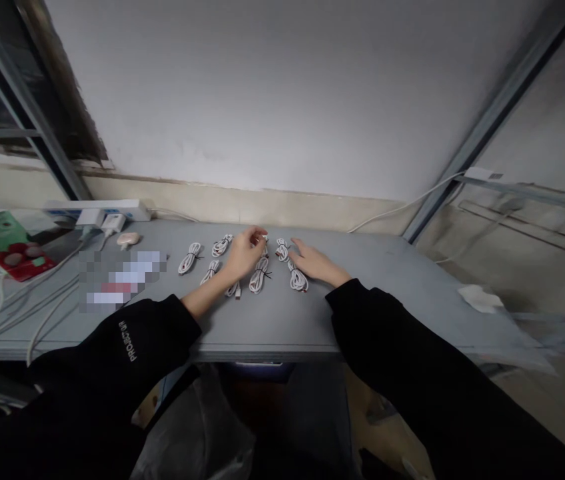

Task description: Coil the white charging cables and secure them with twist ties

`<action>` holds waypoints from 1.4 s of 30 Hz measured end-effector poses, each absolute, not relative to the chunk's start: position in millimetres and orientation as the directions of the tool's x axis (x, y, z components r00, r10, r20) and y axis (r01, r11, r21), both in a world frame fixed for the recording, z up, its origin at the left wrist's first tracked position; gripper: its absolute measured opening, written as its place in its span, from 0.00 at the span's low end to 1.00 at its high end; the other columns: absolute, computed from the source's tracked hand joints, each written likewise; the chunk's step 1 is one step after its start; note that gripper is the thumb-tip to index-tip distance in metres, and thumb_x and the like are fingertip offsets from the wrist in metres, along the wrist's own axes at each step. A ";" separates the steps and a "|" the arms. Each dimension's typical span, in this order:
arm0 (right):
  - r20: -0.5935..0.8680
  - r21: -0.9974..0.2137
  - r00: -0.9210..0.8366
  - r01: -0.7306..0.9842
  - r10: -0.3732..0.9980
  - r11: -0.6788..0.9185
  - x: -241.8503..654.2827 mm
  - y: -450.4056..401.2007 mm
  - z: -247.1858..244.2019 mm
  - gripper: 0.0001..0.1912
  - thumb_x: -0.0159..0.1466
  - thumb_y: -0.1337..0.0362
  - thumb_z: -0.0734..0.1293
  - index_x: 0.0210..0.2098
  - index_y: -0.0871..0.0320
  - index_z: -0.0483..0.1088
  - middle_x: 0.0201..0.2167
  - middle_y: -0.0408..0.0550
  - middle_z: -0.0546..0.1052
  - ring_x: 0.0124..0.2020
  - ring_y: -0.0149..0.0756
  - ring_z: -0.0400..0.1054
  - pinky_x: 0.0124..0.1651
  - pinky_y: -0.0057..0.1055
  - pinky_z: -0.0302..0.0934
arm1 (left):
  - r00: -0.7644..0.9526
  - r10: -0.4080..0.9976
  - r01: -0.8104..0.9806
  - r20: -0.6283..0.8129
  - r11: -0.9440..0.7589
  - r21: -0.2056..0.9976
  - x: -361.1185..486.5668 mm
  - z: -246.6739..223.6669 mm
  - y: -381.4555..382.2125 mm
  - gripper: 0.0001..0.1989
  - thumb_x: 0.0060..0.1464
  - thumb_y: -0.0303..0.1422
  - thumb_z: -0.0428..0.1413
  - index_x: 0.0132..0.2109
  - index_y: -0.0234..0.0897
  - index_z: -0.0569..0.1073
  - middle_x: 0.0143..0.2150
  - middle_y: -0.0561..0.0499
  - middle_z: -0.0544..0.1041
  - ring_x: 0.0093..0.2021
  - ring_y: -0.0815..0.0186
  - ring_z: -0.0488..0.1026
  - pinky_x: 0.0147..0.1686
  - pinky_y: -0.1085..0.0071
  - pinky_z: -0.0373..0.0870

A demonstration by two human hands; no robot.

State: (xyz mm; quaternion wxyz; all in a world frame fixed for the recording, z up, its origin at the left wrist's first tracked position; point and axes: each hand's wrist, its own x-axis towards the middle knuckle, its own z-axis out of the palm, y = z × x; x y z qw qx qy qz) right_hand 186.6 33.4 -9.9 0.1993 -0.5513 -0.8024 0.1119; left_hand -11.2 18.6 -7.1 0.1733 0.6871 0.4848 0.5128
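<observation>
Several white cables, each coiled and tied with a thin dark tie, lie in two rough rows on the grey table. My left hand reaches over the rows, its fingers curled at a coiled cable that the hand partly hides. Just in front of it lies another coiled cable. My right hand is open, thumb and forefinger apart, beside a back-row cable and over the edge of a front-row cable. Further left are a coiled cable and a back-row coil.
A white power strip with plugged-in chargers stands at the back left. Near it are a small pinkish case, a green and red package and loose white wires. A white scrap lies at right. Metal posts flank the table.
</observation>
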 end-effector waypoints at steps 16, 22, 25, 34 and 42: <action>0.230 -0.375 -0.081 0.912 0.970 0.165 207.3 74.1 -42.4 0.19 0.62 0.68 0.59 0.51 0.59 0.71 0.45 0.55 0.77 0.48 0.44 0.70 0.49 0.35 0.62 | -0.027 0.852 0.655 0.523 -0.380 0.653 -26.2 -10.5 31.0 0.17 0.45 0.19 0.45 0.35 0.33 0.77 0.20 0.57 0.57 0.25 0.68 0.60 0.29 0.70 0.55; 0.172 -0.315 -0.128 0.932 0.977 0.177 204.6 65.8 -33.8 0.20 0.64 0.67 0.57 0.54 0.59 0.70 0.47 0.57 0.77 0.49 0.46 0.71 0.48 0.36 0.61 | 0.027 0.867 0.633 0.498 -0.401 0.663 -21.6 -8.6 26.1 0.16 0.46 0.21 0.46 0.35 0.33 0.77 0.19 0.57 0.56 0.23 0.69 0.58 0.28 0.71 0.53; 0.159 -0.314 -0.129 0.933 0.979 0.174 204.8 64.4 -31.1 0.21 0.63 0.68 0.58 0.54 0.59 0.69 0.48 0.57 0.77 0.50 0.46 0.70 0.48 0.35 0.61 | 0.040 0.868 0.626 0.495 -0.408 0.665 -20.3 -8.0 24.7 0.16 0.46 0.21 0.46 0.35 0.33 0.77 0.19 0.58 0.56 0.23 0.69 0.58 0.28 0.71 0.53; 0.131 -0.290 -0.140 0.941 0.981 0.173 203.5 61.7 -25.9 0.22 0.61 0.71 0.59 0.54 0.58 0.70 0.50 0.56 0.76 0.51 0.45 0.69 0.47 0.34 0.61 | 0.060 0.899 0.613 0.435 -0.377 0.695 -17.6 -3.3 18.5 0.12 0.49 0.25 0.48 0.33 0.34 0.76 0.17 0.57 0.59 0.21 0.69 0.57 0.25 0.70 0.49; 0.114 -0.308 -0.147 0.935 0.983 0.175 206.5 64.6 -26.0 0.23 0.61 0.72 0.59 0.54 0.58 0.70 0.51 0.55 0.76 0.51 0.45 0.69 0.48 0.34 0.61 | 0.084 0.910 0.586 0.406 -0.374 0.718 -18.1 -3.3 20.1 0.14 0.55 0.31 0.45 0.32 0.35 0.75 0.17 0.56 0.60 0.21 0.68 0.59 0.24 0.70 0.49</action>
